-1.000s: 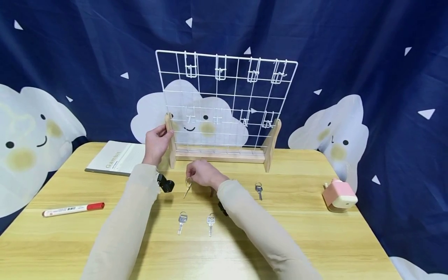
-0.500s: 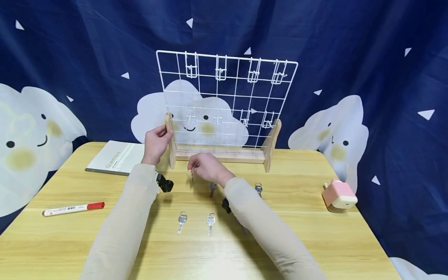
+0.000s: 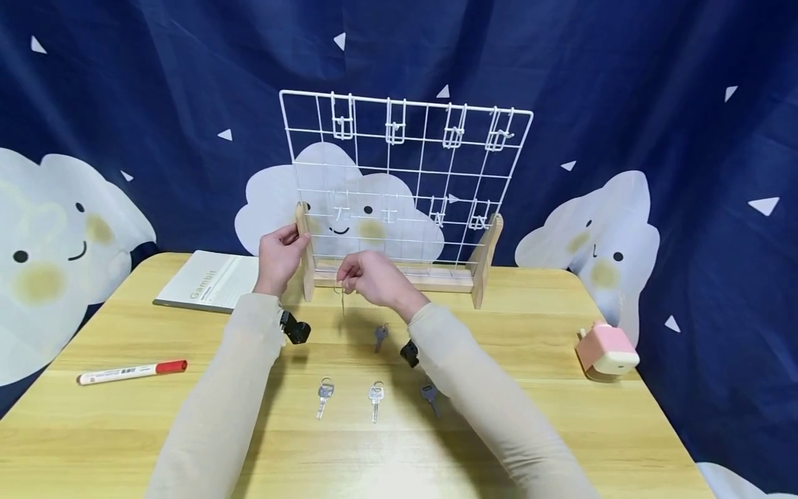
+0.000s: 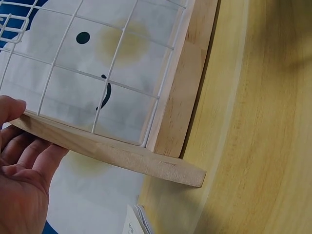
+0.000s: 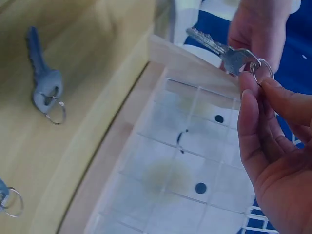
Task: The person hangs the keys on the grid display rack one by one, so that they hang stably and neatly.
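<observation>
My left hand (image 3: 277,262) grips the left wooden upright (image 3: 305,260) of a white wire grid rack (image 3: 405,168). In the left wrist view, thumb and fingers lie on either side of that upright (image 4: 102,148). My right hand (image 3: 376,278) pinches a metal ring between thumb and forefinger in front of the rack's base. A silver key (image 5: 234,59) dangles from this ring (image 5: 263,73), close over the table. Double hooks (image 3: 342,127) hang on the grid in two rows. Several ringed keys lie on the table, among them one (image 3: 381,336) below my right hand.
More keys, including a left one (image 3: 325,397) and a middle one (image 3: 375,400), lie nearer the front. A notebook (image 3: 206,281) and a red-capped marker (image 3: 131,373) are on the left. A pink-and-cream object (image 3: 607,350) stands at the right edge. A patterned blue curtain hangs behind.
My right hand has risen and moved slightly right towards the rack, lifting the key. The key under that hand now shows, while the sleeve covers another. My left hand stays put.
</observation>
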### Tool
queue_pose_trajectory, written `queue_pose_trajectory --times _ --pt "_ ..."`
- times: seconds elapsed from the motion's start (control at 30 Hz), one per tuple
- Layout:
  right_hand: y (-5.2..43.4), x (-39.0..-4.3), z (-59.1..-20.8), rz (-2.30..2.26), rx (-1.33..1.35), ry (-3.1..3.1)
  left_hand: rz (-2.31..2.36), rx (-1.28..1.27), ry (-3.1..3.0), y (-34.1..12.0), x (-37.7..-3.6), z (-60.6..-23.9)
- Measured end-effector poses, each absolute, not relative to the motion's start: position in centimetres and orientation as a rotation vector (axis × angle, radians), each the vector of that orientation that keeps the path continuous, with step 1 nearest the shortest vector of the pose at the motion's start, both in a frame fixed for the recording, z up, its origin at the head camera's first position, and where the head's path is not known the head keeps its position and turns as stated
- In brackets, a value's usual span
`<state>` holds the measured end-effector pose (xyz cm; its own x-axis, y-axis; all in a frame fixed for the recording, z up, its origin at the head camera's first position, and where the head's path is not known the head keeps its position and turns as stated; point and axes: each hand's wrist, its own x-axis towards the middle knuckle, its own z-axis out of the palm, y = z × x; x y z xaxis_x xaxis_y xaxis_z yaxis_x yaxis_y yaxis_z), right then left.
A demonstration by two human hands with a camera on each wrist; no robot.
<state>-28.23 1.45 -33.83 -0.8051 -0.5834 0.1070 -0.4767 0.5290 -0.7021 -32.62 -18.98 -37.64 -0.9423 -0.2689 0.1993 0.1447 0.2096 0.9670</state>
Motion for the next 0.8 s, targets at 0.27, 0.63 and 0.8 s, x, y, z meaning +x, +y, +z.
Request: queue_pose_trajectory --times 0.27,0.63,0.8 --pt "1.8 -28.1 -31.2 -1.122 -0.938 2.693 -1.789 0.123 -2.187 -19.0 -32.9 -37.8" --pt "2.2 -28.2 -27.5 -1.198 -0.967 2.697 -1.747 0.17 -2.228 -19.2 -32.8 -38.3" --pt "2.3 -28.3 -25.7 -1.266 -0.951 2.694 -1.742 0.154 -2.224 -19.1 -32.9 -38.2"
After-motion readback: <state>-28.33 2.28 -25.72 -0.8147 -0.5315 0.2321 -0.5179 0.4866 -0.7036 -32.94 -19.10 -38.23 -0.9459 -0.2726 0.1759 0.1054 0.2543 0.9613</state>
